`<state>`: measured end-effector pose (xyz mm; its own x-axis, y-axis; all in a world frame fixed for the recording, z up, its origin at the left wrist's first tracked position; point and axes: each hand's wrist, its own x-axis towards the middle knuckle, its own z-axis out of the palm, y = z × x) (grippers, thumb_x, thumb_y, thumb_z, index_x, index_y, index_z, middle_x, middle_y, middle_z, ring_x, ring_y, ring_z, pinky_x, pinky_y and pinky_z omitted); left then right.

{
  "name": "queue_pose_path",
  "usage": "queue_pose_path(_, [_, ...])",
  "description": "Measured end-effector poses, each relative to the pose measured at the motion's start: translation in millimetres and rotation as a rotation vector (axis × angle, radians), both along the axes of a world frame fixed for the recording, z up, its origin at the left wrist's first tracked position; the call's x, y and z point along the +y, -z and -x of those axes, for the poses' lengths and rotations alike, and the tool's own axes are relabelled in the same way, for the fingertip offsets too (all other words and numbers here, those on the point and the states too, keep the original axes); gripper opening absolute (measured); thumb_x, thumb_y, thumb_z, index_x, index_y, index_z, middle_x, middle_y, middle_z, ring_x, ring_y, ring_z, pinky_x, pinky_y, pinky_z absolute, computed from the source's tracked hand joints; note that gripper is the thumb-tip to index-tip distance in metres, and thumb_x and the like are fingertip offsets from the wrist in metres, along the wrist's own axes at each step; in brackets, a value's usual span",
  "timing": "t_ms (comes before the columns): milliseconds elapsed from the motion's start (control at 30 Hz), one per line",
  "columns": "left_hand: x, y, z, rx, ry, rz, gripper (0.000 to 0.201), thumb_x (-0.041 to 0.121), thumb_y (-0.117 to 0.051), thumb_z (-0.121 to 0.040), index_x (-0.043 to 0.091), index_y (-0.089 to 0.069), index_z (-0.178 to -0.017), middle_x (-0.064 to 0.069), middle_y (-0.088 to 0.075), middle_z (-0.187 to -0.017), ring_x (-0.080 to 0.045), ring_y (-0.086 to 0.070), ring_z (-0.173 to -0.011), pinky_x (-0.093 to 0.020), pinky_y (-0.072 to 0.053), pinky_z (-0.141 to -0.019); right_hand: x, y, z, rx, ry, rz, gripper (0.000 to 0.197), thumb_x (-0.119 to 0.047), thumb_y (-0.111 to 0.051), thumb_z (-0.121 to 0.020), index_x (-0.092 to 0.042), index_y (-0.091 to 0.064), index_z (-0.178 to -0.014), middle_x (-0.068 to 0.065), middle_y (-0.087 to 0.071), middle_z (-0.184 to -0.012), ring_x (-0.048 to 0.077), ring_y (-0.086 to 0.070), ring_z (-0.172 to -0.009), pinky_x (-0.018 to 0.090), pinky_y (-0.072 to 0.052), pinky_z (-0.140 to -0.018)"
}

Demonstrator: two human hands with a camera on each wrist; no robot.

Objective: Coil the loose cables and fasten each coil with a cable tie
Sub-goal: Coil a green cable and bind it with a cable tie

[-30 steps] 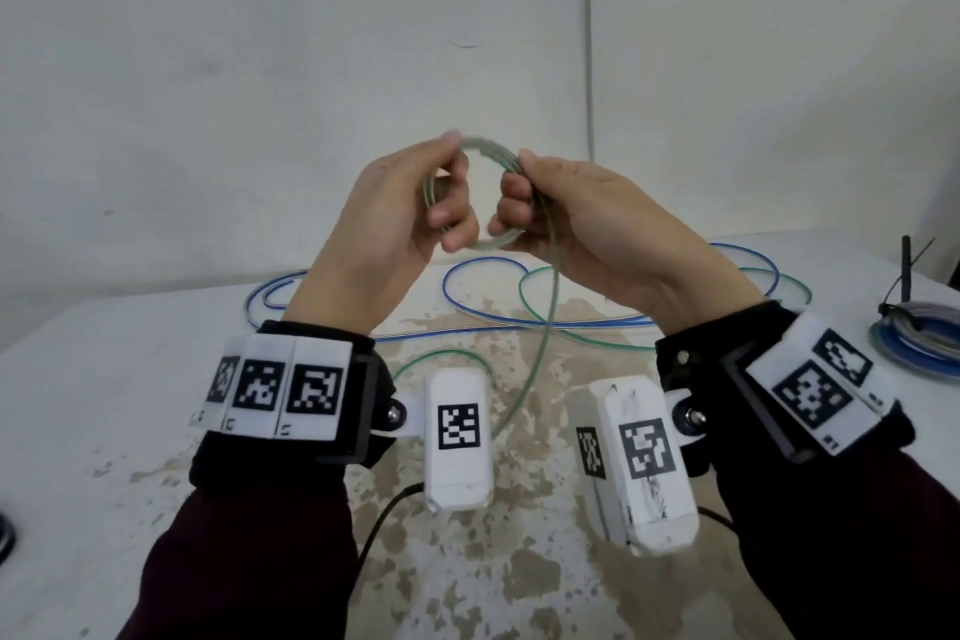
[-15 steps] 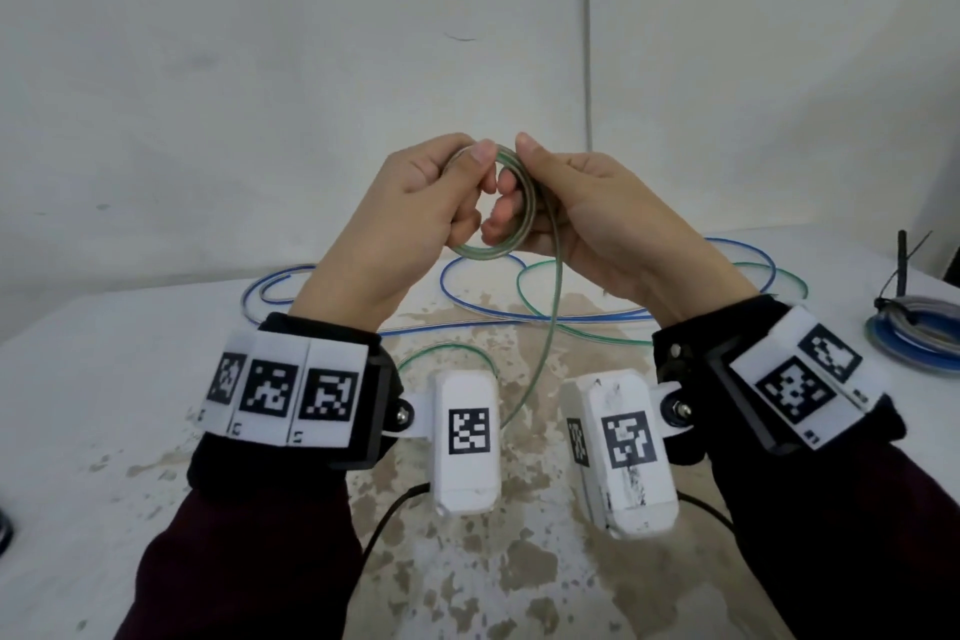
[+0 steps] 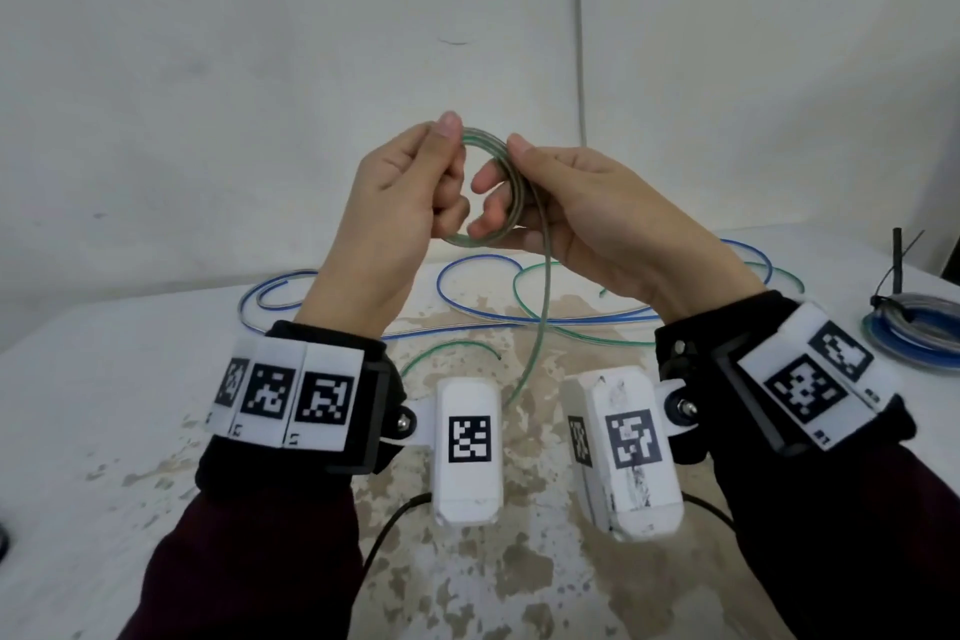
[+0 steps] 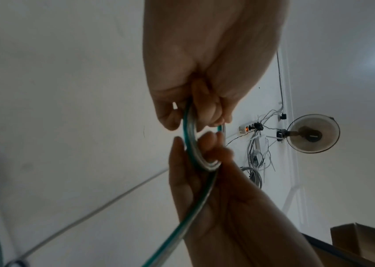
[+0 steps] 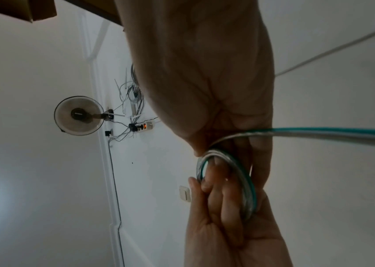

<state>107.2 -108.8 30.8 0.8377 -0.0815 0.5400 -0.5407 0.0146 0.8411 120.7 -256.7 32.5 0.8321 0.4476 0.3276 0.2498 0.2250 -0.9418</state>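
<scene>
Mid-coil on the green cable (image 3: 537, 307), by the look of it: small green coil (image 3: 480, 240) held up above the tabletop (image 3: 104, 405), between both hands at chest height. Left hand (image 3: 395, 203) closed on the coil at its 9 to 12 o'clock arc, thumb tip on top, fingers curled through the ring. Right hand (image 3: 582, 208) gripping the 3 o'clock side, thumb over the stacked turns, fingers hooked inside the loop. Free tail dropping from the right hand at 6 o'clock down to the tabletop, then running out in wide loose loops toward 12 and 2 o'clock, tangled alongside a blue cable (image 3: 467, 296). Plenty of slack left to take in, so probably well short of tying. To do the step well: keep one hand pinching all turns flat together while the other draws in the next length and lays it on at the same ring size; let the tail twist freely rather than forcing it, since stiff clear-jacketed cable likely springs open once the pinch loosens. Worth watching the crossing with the blue cable to avoid dragging it along. Finished blue-and-grey coil (image 3: 914, 327) resting at 3 o'clock on the tabletop's edge, a black cable tie (image 3: 896, 270) sticking up from it.
</scene>
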Motion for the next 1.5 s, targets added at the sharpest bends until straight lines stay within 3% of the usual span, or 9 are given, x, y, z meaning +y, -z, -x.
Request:
queue_pose_path(167, [3,-3,4,0.190,0.250,-0.013,0.034,0.023,-0.038,-0.100,0.010,-0.041,-0.069,0.001,-0.044,-0.065,-0.006,-0.025,-0.044,-0.014,-0.023,-0.039,-3,-1,2,-0.063,-0.009,0.095,0.037,-0.027,-0.038,-0.102,-0.010,-0.055,-0.074,-0.006,-0.031,-0.049,0.010,-0.037,-0.045,0.025,-0.048,-0.066])
queue_pose_path(367, [0,0,5,-0.019,-0.003,-0.070,0.038,0.025,-0.038,-0.102,0.013,-0.037,-0.066,0.003,-0.023,-0.055,-0.013,-0.021,-0.047,-0.018,-0.023,-0.045,-3,-1,3,-0.043,0.005,0.017,0.034,-0.026,-0.043,-0.099,-0.005,-0.063,-0.082,0.004,-0.064,-0.059,0.015,-0.065,-0.059,0.027,-0.056,-0.069])
queue_pose_path(500, [0,-4,4,0.166,0.105,0.063,0.040,0.028,-0.037,-0.101,0.014,-0.035,-0.063,0.006,-0.021,-0.050,-0.013,-0.015,-0.046,-0.027,-0.012,-0.052,-2,-1,4,-0.124,0.034,0.048,0.032,-0.021,-0.040,-0.101,-0.007,-0.053,-0.076,0.000,-0.053,-0.052,0.016,-0.064,-0.058,0.024,-0.054,-0.065])
queue_pose_path(767, [12,-5,9,0.217,0.232,-0.156,0.037,0.030,-0.035,-0.100,0.012,-0.039,-0.068,0.007,-0.026,-0.048,-0.009,-0.023,-0.037,-0.030,-0.014,-0.058,1,0,5,-0.131,0.010,0.166,0.033,-0.027,-0.038,-0.102,-0.013,-0.048,-0.073,-0.008,-0.027,-0.050,0.010,-0.034,-0.044,0.024,-0.051,-0.065])
queue_pose_path(933, [5,-4,4,0.102,0.186,0.060,0.037,0.026,-0.030,-0.103,0.013,-0.036,-0.069,0.009,-0.029,-0.050,-0.007,-0.019,-0.042,-0.028,-0.013,-0.054,4,-3,7,-0.030,0.035,-0.005,0.036,-0.022,-0.031,-0.104,-0.006,-0.056,-0.084,0.000,-0.045,-0.054,0.014,-0.050,-0.051,0.026,-0.055,-0.065])
queue_pose_path(1067, [5,-8,5,0.233,0.305,0.192,0.037,0.025,-0.030,-0.099,0.014,-0.034,-0.064,0.005,-0.026,-0.045,-0.012,-0.028,-0.040,-0.023,-0.026,-0.049,0,-3,4,-0.034,0.000,-0.041,0.035,-0.021,-0.030,-0.104,-0.009,-0.053,-0.080,-0.005,-0.035,-0.055,0.010,-0.038,-0.049,0.023,-0.047,-0.063])
queue_pose_path(1167, [6,-7,6,0.274,0.311,0.064,0.034,0.028,-0.038,-0.093,0.013,-0.037,-0.063,0.004,-0.030,-0.043,-0.016,-0.041,-0.047,-0.027,-0.038,-0.063,-2,-3,3,-0.108,0.049,0.069,0.034,-0.022,-0.033,-0.104,-0.011,-0.051,-0.077,-0.007,-0.027,-0.054,0.008,-0.023,-0.046,0.020,-0.040,-0.053])
queue_pose_path(1333, [7,-4,6,0.287,0.341,-0.064,0.029,0.018,-0.038,-0.097,0.009,-0.045,-0.070,0.006,-0.049,-0.065,-0.010,-0.032,-0.049,-0.021,-0.041,-0.054,-7,-2,4,-0.154,0.055,0.204,0.037,-0.023,-0.040,-0.102,-0.011,-0.056,-0.071,-0.009,-0.026,-0.051,0.009,-0.019,-0.046,0.019,-0.028,-0.045])
queue_pose_path(1500, [1,-2,9,0.152,0.258,-0.165,0.034,0.014,-0.035,-0.101,0.009,-0.046,-0.070,-0.015,-0.032,-0.081,-0.008,-0.031,-0.050,-0.018,-0.037,-0.054,-7,-3,2,-0.098,0.076,0.167,0.037,-0.025,-0.041,-0.101,-0.010,-0.050,-0.068,-0.007,-0.023,-0.049,0.009,-0.015,-0.044,0.019,-0.019,-0.041])
